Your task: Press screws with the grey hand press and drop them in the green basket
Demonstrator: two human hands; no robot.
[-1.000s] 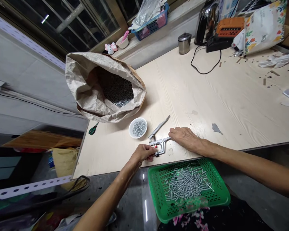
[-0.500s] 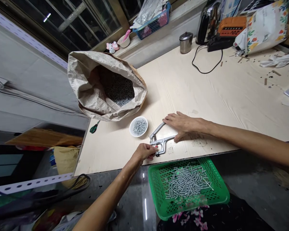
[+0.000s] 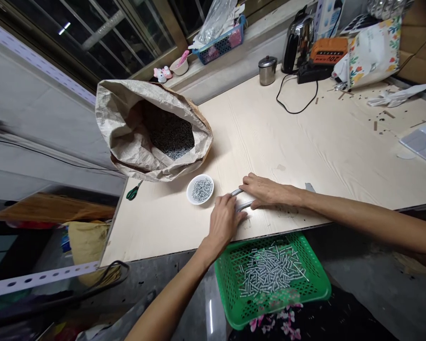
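Grey metal hand pliers [image 3: 244, 205] lie near the table's front edge, the look of snap-fastener pliers, with two handles spread in a narrow V. My right hand [image 3: 268, 190] is closed round the handle ends, thumb on the lower one and fingers on the upper. Over the pliers' head bends my left hand [image 3: 224, 220], its fingers curled down and hiding the jaws. Whether a small part sits under those fingers cannot be seen. A white bowl [image 3: 199, 203] of small shiny metal pieces stands just beyond my left hand.
Below the table edge, a green basket [image 3: 223, 289] holds many small metal springs. A large woven sack [image 3: 128, 147] of dark metal pieces stands open at the back left, green-handled scissors [image 3: 132, 192] beside it. A metal canister [image 3: 267, 72], kettle [image 3: 298, 42] and cord occupy the back right.
My left hand has gone from pinching at the pliers' jaw to covering the head from above. The handles look closer together in my right hand. The view has shifted slightly.
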